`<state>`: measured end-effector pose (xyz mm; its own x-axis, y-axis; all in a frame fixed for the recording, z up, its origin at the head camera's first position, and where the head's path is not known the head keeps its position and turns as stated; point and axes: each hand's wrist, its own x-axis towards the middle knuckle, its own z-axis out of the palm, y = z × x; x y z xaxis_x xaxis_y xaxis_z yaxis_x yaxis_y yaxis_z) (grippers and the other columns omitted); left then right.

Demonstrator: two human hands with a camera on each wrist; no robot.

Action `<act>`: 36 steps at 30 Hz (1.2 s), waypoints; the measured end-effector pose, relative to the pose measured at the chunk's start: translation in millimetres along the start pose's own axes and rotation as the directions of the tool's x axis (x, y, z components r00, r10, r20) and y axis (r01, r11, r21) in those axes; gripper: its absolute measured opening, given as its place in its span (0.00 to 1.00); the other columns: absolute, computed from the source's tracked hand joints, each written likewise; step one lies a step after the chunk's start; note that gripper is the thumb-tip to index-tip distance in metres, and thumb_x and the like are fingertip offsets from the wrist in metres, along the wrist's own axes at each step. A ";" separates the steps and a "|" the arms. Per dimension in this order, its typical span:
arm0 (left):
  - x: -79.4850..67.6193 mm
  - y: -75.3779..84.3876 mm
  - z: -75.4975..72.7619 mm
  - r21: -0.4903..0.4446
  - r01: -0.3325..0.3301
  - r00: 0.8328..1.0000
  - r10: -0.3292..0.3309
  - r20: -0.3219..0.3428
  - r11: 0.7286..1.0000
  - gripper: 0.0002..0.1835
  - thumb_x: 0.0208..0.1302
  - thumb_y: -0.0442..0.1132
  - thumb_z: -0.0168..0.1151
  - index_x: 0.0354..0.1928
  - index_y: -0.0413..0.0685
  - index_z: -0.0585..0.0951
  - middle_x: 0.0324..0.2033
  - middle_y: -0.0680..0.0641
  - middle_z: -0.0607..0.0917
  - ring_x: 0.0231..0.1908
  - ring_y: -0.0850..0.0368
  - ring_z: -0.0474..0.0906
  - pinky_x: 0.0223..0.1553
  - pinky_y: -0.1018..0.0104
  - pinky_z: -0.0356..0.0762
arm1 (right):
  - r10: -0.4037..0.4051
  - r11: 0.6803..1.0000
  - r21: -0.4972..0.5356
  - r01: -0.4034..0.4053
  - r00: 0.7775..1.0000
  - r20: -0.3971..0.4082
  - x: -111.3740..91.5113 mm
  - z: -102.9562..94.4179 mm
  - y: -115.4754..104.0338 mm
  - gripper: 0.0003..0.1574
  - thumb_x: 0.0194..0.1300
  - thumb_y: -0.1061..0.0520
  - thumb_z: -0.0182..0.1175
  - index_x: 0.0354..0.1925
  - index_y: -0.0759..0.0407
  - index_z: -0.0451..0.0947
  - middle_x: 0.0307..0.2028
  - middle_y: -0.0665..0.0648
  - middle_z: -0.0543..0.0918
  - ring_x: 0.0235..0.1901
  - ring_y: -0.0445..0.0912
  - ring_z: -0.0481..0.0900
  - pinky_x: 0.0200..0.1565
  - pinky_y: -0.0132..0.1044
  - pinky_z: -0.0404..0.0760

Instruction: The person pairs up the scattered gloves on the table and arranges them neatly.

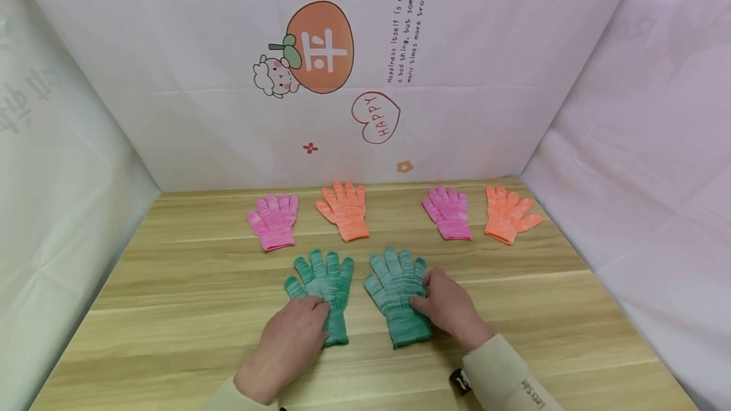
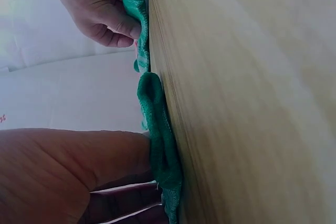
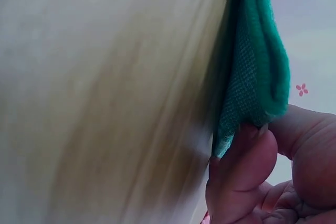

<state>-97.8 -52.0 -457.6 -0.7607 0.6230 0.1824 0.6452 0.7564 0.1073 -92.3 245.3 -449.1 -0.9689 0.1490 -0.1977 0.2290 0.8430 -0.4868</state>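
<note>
Two green knitted gloves lie side by side on the wooden table, fingers pointing away from me. On the left green glove (image 1: 337,284), my left hand (image 1: 294,335) pinches the near left part, its thumb on the fabric in the left wrist view. My right hand (image 1: 454,306) grips the right edge of the right green glove (image 1: 400,297). In the right wrist view that edge of the glove (image 3: 262,72) is lifted a little off the table between thumb and finger. My left hand covers part of the left glove.
Farther back on the wooden table (image 1: 188,290) lie a pink glove (image 1: 276,221) and an orange glove (image 1: 346,210) on the left. Another pink glove (image 1: 449,213) and orange glove (image 1: 508,214) lie on the right. Printed white cloth (image 1: 217,132) walls the back and sides.
</note>
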 end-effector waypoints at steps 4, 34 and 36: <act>0.2 0.3 -0.2 -0.004 -0.004 1.000 0.004 -0.005 1.000 0.12 0.61 0.36 0.71 0.46 0.42 0.85 0.43 0.47 0.86 0.43 0.50 0.82 0.47 0.55 0.82 | -0.002 1.000 0.025 0.002 1.000 -0.008 -1.1 -1.7 2.7 0.24 0.63 0.54 0.72 0.46 0.62 0.70 0.33 0.55 0.77 0.30 0.48 0.73 0.34 0.41 0.73; 0.1 -2.2 0.5 -0.014 0.005 1.000 -0.005 0.007 1.000 0.14 0.63 0.37 0.70 0.48 0.41 0.85 0.46 0.46 0.86 0.46 0.49 0.83 0.50 0.55 0.83 | -0.003 0.992 0.128 -0.007 0.997 0.079 3.6 -17.0 7.1 0.17 0.66 0.52 0.70 0.32 0.64 0.79 0.24 0.52 0.77 0.24 0.45 0.73 0.30 0.39 0.75; -0.2 -2.7 0.5 -0.018 0.008 1.000 -0.008 0.009 1.000 0.13 0.63 0.38 0.70 0.48 0.41 0.85 0.45 0.46 0.86 0.45 0.49 0.83 0.50 0.55 0.83 | -0.035 0.985 0.174 0.019 0.996 0.087 3.6 -17.4 5.9 0.23 0.68 0.53 0.69 0.21 0.58 0.72 0.16 0.50 0.69 0.18 0.44 0.68 0.25 0.36 0.66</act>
<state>-99.5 -54.1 -458.5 -0.7662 0.6189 0.1728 0.6404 0.7576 0.1263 -96.0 259.8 -437.8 -0.9644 0.0744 -0.2536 0.2232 0.7431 -0.6309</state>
